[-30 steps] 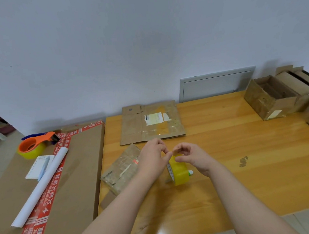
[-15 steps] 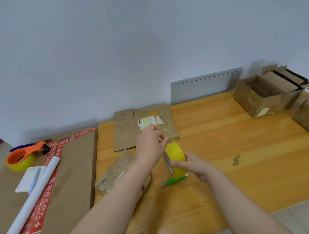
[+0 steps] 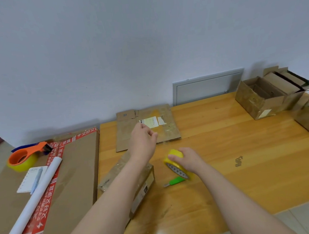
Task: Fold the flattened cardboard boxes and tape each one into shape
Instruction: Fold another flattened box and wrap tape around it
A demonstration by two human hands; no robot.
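While right hand (image 3: 189, 161) grips tape roll (image 3: 174, 157), left hand (image 3: 144, 140) pinches its end toward 11 o'clock; next I'd bridge the box (image 3: 115, 175) seam.

glossy varnished wood table (image 3: 226, 148), matt brown cardboard boxes (image 3: 147, 130), shiny yellow tape roll (image 3: 174, 161)

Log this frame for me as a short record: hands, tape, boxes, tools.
left hand: raised over the flattened box, fingertips pinched, seemingly on the tape end (strip too faint to see)
right hand: grips the yellow tape roll on the table
green knife: lying beside the roll
small box: partly under the left forearm
open boxes: far right
orange dispenser: left, on the large carton
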